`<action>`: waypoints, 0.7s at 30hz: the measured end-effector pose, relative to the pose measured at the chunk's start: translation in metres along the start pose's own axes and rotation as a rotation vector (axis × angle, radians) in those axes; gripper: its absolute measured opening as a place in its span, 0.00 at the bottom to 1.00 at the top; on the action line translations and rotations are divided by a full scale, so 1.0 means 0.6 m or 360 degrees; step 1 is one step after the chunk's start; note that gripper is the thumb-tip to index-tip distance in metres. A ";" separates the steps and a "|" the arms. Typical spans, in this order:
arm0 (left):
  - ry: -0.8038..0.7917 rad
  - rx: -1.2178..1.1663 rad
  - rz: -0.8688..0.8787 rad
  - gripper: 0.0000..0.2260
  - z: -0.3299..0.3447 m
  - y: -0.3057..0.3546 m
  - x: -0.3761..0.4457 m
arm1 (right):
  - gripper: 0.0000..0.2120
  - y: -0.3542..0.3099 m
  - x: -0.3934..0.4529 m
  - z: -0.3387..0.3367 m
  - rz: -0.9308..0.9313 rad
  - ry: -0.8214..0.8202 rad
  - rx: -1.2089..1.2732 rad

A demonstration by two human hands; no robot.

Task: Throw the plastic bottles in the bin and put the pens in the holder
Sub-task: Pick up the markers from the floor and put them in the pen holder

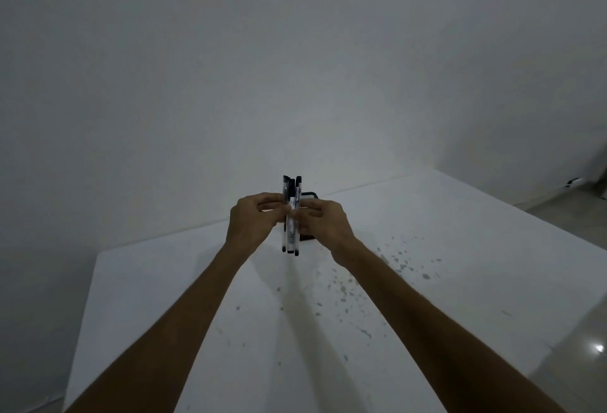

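Note:
A bundle of pens (291, 235) with clear barrels and black caps stands upright over the far part of the white table (164, 297). My left hand (252, 220) and my right hand (323, 220) grip the bundle from either side at its middle, fingers pinched around it. Just behind the pens and my right hand sits a black mesh pen holder (310, 196), mostly hidden. No plastic bottle and no bin are in view.
Dark specks and stains dot the table's right half (394, 265). A plain wall (295, 68) rises right behind the table's far edge. Glossy tiled floor (584, 330) shows to the right, with a dark object (573, 181) by the wall.

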State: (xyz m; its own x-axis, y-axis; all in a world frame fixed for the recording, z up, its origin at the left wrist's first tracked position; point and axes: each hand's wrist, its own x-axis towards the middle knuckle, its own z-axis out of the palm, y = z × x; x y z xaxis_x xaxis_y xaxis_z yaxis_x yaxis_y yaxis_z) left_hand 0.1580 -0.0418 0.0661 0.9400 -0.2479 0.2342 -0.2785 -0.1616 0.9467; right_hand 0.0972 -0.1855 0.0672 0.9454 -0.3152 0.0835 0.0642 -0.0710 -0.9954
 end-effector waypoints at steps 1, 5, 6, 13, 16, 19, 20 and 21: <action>0.0007 0.0028 0.0017 0.11 0.007 0.006 0.021 | 0.15 -0.007 0.021 -0.007 0.0001 0.0005 0.0013; -0.0025 0.0099 0.0098 0.09 0.032 0.024 0.101 | 0.17 -0.026 0.103 -0.038 -0.0005 0.0002 -0.0003; -0.0034 0.0116 0.0111 0.09 0.037 0.028 0.120 | 0.17 -0.030 0.124 -0.045 -0.0014 -0.0001 -0.0016; -0.0024 0.0220 0.0103 0.08 0.068 0.018 0.206 | 0.14 -0.017 0.229 -0.072 -0.0034 0.0029 -0.0304; -0.0020 0.0304 0.0063 0.08 0.079 -0.006 0.219 | 0.12 0.005 0.251 -0.075 -0.0003 0.0023 -0.0465; -0.0048 0.0405 0.0030 0.08 0.087 -0.029 0.228 | 0.12 0.028 0.265 -0.077 -0.0005 0.0009 -0.0582; -0.0062 0.0427 0.0025 0.08 0.089 -0.037 0.231 | 0.13 0.036 0.268 -0.078 -0.0009 0.0005 -0.0616; -0.0070 0.0440 0.0014 0.08 0.090 -0.045 0.233 | 0.13 0.042 0.271 -0.078 -0.0011 -0.0003 -0.0653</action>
State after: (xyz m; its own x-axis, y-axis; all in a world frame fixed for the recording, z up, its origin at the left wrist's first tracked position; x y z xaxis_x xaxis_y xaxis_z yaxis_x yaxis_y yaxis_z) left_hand 0.2865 -0.1240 0.0614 0.9295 -0.2909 0.2267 -0.3356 -0.4123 0.8470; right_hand 0.2375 -0.2828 0.0580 0.9461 -0.3114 0.0896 -0.0618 -0.4449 -0.8934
